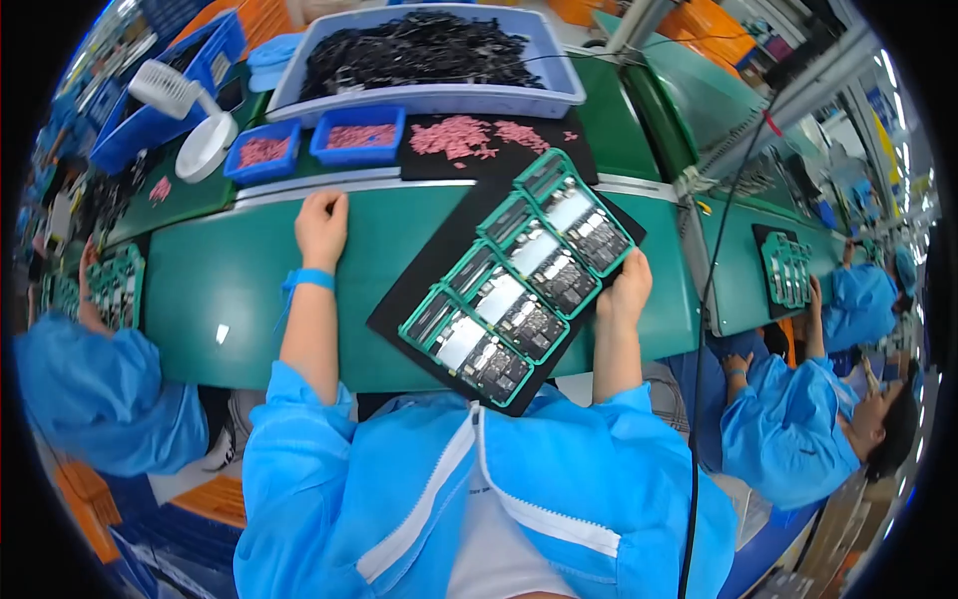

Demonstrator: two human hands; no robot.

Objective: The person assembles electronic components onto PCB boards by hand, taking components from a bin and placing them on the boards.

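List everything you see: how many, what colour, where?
Rectangular four-board circuit panel: one, green and black, centre
Flat sheet: one, black, under panel
Smooth worktop: one, green, across middle
Small plastic bins: two, blue, upper left
Tiny pieces: uncountable, pink, mostly in bins and on black mat
Large plastic tray: one, pale blue, top
Thin parts: uncountable, black, heaped in tray
Round fan: one, white, upper left
Long cable: one, black, right
Colleagues: at least three, blue-jacketed, both sides
Similar panels: at least two, green, beside colleagues
Jacket: one, blue, bottom
Left hand: one, bare, curled over worktop
Right hand: one, bare, holding panel's right edge
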